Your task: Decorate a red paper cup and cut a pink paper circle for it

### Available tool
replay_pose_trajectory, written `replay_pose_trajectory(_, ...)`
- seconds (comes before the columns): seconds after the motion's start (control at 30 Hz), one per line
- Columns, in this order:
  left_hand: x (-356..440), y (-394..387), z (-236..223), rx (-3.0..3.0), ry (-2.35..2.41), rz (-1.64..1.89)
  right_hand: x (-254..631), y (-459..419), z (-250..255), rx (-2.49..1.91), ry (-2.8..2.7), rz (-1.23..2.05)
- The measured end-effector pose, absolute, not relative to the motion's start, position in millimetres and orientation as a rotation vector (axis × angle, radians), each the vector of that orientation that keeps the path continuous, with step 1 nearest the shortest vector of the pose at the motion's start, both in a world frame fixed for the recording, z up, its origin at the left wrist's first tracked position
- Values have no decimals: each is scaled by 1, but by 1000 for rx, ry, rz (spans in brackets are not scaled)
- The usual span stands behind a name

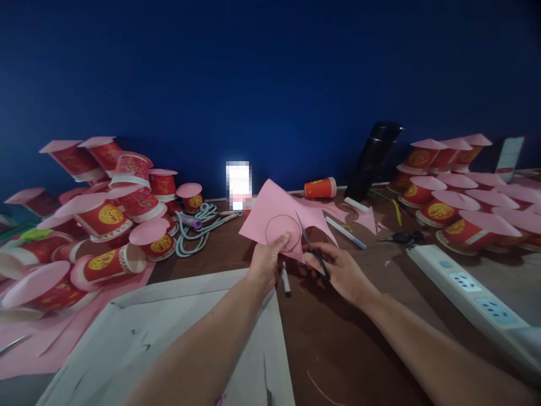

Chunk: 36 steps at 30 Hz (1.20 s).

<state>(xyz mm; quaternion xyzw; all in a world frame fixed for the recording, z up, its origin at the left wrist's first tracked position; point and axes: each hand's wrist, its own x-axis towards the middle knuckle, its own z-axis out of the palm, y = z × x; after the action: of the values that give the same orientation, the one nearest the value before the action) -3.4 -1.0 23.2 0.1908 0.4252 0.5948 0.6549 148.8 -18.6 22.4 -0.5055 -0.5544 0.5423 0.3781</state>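
Note:
My left hand pinches the lower edge of a pink sheet of paper, its thumb on top. A circle is drawn on the sheet in dark line, partly under that thumb. In my right hand is a pair of dark-handled scissors, fingers in the loops. Its blades point up and away, lying against the paper just right of the circle. A marker rests on the table below the sheet. Whether the blades are parted is hard to make out.
Red paper cups with pink discs crowd the left, and more such cups stand at right. A power strip, black bottle, tipped stack of cups, pale blue cord and white board surround the hands.

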Motion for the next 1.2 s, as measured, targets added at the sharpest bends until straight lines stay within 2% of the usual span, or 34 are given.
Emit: replay_pose_trajectory(1.2,-8,1,20,580,910,1361,149,-21,27,-1271,-1416,1389)
